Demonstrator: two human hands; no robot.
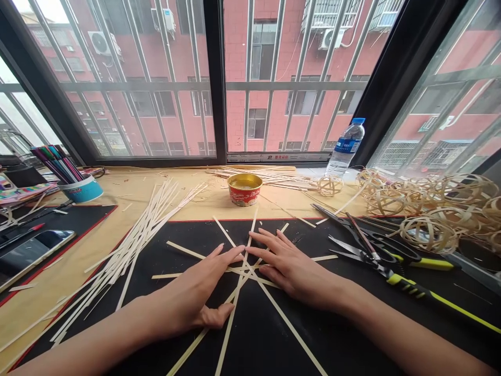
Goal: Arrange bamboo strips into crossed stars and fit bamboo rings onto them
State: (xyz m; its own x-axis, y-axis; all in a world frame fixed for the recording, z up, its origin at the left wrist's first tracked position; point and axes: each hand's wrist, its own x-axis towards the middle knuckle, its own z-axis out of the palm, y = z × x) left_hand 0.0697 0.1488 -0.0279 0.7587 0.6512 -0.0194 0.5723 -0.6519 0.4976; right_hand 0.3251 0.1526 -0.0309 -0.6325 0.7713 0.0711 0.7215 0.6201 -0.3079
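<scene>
1. Crossed bamboo strips (245, 267) lie flat in a star at the middle of the black mat (336, 329). Their long axes run 11-to-5, 12-to-6, 1-to-7 and nearly 9-to-3.
2. The left hand (207, 277) rests flat at the crossing's 8 o'clock side, open, fingertips on the strips, holding nothing.
3. The right hand (285, 266) rests flat at 3 o'clock, fingers spread, also not gripping.
4. The mat's red far edge lies just past the strip ends at 12 o'clock.
5. Bare mat lies between the strips and the scissors (368, 250) at 3 o'clock.
6. Loose strips (133, 250) lie at 9 o'clock, crossing the mat's left edge.
</scene>
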